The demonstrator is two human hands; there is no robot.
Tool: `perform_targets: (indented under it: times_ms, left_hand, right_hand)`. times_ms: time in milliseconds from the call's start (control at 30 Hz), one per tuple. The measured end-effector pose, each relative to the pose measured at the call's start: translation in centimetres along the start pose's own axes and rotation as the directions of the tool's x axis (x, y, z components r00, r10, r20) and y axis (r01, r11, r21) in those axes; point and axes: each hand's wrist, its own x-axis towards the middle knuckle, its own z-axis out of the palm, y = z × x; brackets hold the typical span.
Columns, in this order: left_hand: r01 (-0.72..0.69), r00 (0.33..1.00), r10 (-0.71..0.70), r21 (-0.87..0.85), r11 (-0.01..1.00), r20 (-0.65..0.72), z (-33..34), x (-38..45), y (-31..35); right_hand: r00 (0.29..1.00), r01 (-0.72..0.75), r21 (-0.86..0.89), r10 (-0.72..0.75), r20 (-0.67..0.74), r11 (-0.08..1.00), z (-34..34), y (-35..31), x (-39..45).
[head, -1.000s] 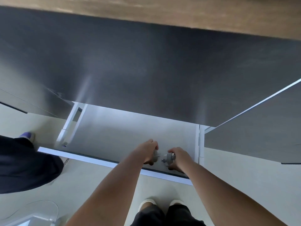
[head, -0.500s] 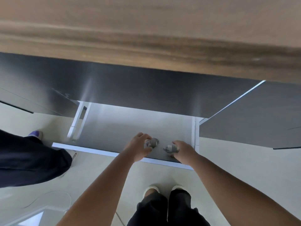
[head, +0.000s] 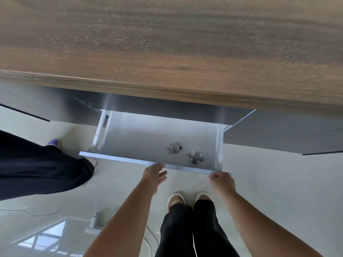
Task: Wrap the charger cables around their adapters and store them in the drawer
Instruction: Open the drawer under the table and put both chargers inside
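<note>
A wooden desktop point(head: 167, 43) is seen filling the upper part of the view, well beyond the fingers. Below it the white drawer point(head: 141, 138) is pulled out, its front edge just ahead of both sets of fingertips. A second person's dark trouser leg point(head: 37, 164) is seen left of the left hand. The left hand point(head: 155, 174) is held just short of the drawer's front edge, fingers loosely spread and nothing gripped. The right hand point(head: 221, 180) is placed at the drawer's near right corner, fingers curled under; whether the edge is gripped cannot be told. Two cable-wrapped adapters are left on the drawer floor beyond the fingertips: one adapter point(head: 174, 147) between the hands, the other adapter point(head: 195, 157) nearer the right fingers, apart from each other
</note>
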Motion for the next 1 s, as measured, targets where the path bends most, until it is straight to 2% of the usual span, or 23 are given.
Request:
perform_targets:
  times_ms: [67,133,200,267,500,600,733,867,1000]
  left_hand:
    - [0.036,0.999,-0.035,-0.043,0.998,0.026,0.8,-0.6,0.6]
    - [0.058,0.998,-0.057,-0.027,0.998,0.038,1.3,-0.9,0.7]
    - [0.063,0.997,-0.062,-0.021,0.998,0.049,1.4,-1.0,0.9]
    - [0.049,0.997,-0.047,-0.036,0.998,0.063,1.5,-0.7,1.3]
    - [-0.08,0.997,0.079,0.02,0.997,0.01,2.3,-0.3,3.9]
    - [-0.158,0.987,0.158,0.0,0.988,0.025,2.7,-0.1,5.1]
    - [-0.241,0.967,0.245,-0.054,0.969,0.074,2.9,-0.1,5.6]
    - [-0.254,0.962,0.261,-0.093,0.963,0.08,2.3,-0.8,5.4]
    - [-0.278,0.955,0.292,-0.166,0.946,0.062,0.9,-2.7,4.1]
  right_hand:
    - [0.979,-0.193,0.101,0.184,0.088,0.976,-0.2,0.3,0.5]
    - [0.951,-0.309,0.331,0.281,0.129,0.892,-1.0,0.2,0.8]
    - [0.929,-0.367,0.449,0.343,0.137,0.815,-1.3,-0.1,1.1]
    - [0.924,-0.381,0.503,0.339,0.177,0.776,-1.1,-0.5,1.6]
    - [0.969,-0.243,0.536,0.179,0.169,0.808,-1.9,-2.7,2.9]
    - [0.964,-0.257,0.605,0.158,0.212,0.754,-3.1,-4.6,3.4]
    - [0.979,-0.204,0.664,0.148,0.14,0.719,-4.6,-5.0,3.8]
    - [0.982,-0.186,0.763,0.09,0.166,0.619,-5.7,-4.5,3.3]
    - [0.989,-0.132,0.803,0.021,0.148,0.581,-6.7,-4.0,1.4]
